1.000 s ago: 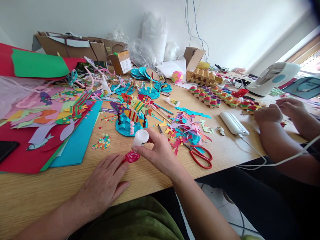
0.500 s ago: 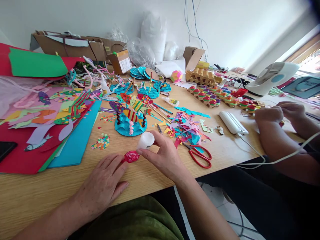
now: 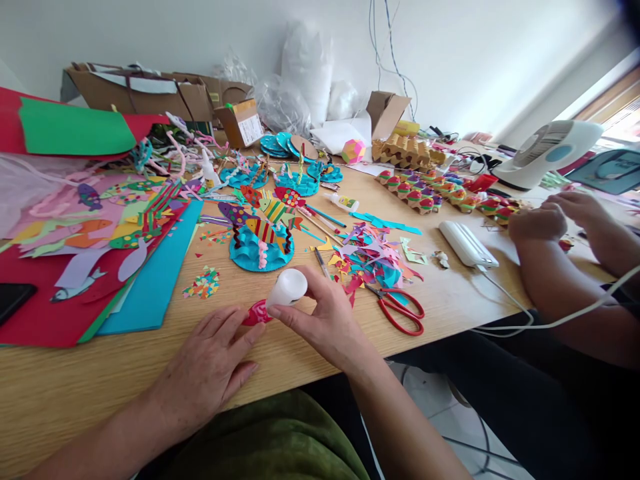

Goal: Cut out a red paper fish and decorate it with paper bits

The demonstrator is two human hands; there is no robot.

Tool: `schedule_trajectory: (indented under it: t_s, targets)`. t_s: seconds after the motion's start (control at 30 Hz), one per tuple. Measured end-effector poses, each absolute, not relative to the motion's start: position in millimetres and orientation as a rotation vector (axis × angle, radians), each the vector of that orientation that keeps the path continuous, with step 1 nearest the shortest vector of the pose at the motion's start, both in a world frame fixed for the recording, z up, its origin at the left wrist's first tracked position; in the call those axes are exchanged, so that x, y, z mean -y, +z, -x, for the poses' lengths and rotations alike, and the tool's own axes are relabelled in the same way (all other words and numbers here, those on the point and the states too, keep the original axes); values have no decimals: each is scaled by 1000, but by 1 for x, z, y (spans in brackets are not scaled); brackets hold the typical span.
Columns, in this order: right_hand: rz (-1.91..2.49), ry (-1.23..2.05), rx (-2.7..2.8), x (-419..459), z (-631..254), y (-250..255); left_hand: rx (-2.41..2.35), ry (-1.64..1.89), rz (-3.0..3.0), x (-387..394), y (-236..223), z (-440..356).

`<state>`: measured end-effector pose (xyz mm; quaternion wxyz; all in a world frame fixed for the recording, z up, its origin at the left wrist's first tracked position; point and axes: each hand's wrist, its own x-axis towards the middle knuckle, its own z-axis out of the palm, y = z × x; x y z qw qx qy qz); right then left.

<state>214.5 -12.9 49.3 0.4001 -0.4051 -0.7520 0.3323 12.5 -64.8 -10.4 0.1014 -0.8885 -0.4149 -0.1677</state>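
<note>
On my feed, the small red, leaf-shaped piece (image 3: 257, 312) lies on the pale wooden table (image 3: 283, 363), streaked pink. Looks like gluing; I'd say the next move needs even coverage. Left hand (image 3: 213, 360): palm down, fingers extended, tips at its left end. Right hand (image 3: 327, 320): grasping the white plastic bottle (image 3: 288, 287), tilted, nozzle hidden.

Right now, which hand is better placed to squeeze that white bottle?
Probably the right hand: it grips the upturned white bottle above the red cutout. The left hand touches the cutout's left end instead.
</note>
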Motion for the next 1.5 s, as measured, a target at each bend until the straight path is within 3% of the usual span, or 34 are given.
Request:
schedule_trajectory:
  t_s: [0.87,1.5]
  targets:
    - [1060,737,1934,4,-220,53,1280,-485,2659,66,-12,-12]
    - [1027,916,1933,2,-194,45,1224,-537,2571,66,-13,-13]
